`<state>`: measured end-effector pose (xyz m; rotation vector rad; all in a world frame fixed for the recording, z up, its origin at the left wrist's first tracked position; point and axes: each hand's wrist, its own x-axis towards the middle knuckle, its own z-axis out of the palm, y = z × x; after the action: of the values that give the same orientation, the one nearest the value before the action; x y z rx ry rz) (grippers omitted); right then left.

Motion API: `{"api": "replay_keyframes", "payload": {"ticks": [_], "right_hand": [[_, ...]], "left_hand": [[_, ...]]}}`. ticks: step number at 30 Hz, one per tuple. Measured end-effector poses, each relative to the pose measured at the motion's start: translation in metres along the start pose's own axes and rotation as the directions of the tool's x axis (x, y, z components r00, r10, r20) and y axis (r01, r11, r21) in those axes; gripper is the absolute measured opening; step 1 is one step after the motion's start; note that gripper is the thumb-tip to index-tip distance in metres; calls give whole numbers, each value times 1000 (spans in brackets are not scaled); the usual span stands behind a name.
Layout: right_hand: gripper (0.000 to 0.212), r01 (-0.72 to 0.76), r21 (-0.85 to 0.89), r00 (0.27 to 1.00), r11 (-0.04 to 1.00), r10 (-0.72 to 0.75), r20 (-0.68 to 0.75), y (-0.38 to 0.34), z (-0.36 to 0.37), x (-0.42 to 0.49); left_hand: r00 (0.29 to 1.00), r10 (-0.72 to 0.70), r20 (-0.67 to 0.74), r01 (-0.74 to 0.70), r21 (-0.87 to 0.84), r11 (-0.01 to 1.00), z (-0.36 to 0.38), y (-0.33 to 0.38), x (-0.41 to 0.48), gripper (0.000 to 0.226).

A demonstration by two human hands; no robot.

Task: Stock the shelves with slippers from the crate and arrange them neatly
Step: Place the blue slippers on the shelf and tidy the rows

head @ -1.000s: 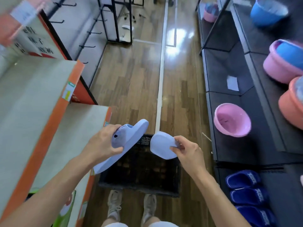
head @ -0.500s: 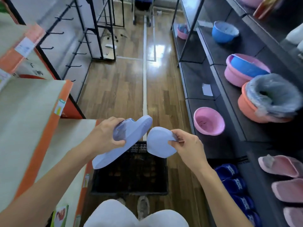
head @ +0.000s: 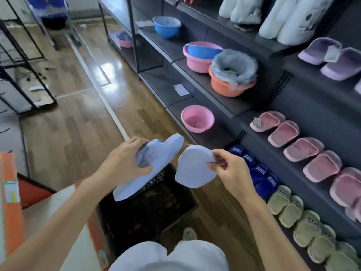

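My left hand [head: 121, 165] grips a light blue slipper [head: 156, 159] by its strap, sole tilted down to the left. My right hand [head: 230, 171] pinches a second light blue slipper [head: 193, 169] at its edge, with the sole facing me. Both hang above the black plastic crate [head: 148, 208] on the floor, whose inside looks dark. To the right, a dark shelf unit [head: 304, 173] holds rows of pink slippers [head: 304, 149], purple slippers [head: 332, 57], dark blue slippers [head: 259, 173] and beige slippers [head: 293, 210].
Pink, blue and orange basins [head: 197, 118] sit on the dark shelves further along the aisle. White packs [head: 289, 16] stand on the top shelf. An orange-edged shelf [head: 11, 202] is at my left. Black wire racks [head: 25, 75] stand at the far left on the wooden floor.
My view has swung right, bringing the slipper shelves into sight. Both hands kept their hold on the two light blue slippers above the crate.
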<state>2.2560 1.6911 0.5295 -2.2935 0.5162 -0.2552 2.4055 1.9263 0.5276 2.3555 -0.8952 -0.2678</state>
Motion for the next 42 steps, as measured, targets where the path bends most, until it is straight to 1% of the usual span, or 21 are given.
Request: {"api": "replay_keyframes", "payload": {"ticks": [4, 9, 12, 15, 19, 23, 27, 31, 35, 38, 41, 42], "right_hand": [[25, -107, -24, 986, 994, 103, -132, 18, -22, -40], [28, -238, -41, 931, 970, 216, -294, 44, -56, -91], [27, -308, -49, 890, 950, 269, -367, 58, -79, -124], [28, -377, -33, 843, 926, 328, -427, 72, -104, -162], [23, -450, -7, 783, 893, 391, -484, 95, -137, -219], [26, -538, 5, 714, 843, 459, -529, 119, -170, -280], [19, -612, 62, 635, 788, 537, -555, 145, -200, -342], [27, -684, 106, 538, 722, 597, -595, 167, -225, -398], [25, -731, 168, 444, 662, 648, -619, 185, -243, -441], [25, -753, 204, 380, 626, 666, -642, 202, -255, -466], [27, -770, 254, 303, 586, 685, -663, 220, -269, -484], [27, -775, 274, 276, 570, 694, -665, 226, -274, -488]], "left_hand": [[982, 143, 121, -144, 1, 990, 17, 31, 11, 88], [925, 308, 224, -313, -14, 950, 48, 80, 27, 85], [878, 393, 271, -401, -30, 916, 70, 113, 32, 79], [828, 481, 288, -484, -67, 873, 95, 152, 31, 72], [746, 588, 312, -584, -116, 803, 131, 211, 16, 76], [674, 655, 342, -645, -160, 747, 174, 272, -7, 81], [610, 698, 375, -676, -215, 705, 220, 329, -39, 77], [536, 734, 417, -699, -267, 663, 262, 381, -68, 76], [429, 780, 456, -734, -327, 595, 298, 426, -89, 85], [359, 815, 455, -766, -356, 536, 326, 457, -97, 81], [296, 842, 452, -788, -382, 482, 352, 491, -96, 85], [259, 848, 463, -800, -389, 457, 362, 502, -94, 85]]}}
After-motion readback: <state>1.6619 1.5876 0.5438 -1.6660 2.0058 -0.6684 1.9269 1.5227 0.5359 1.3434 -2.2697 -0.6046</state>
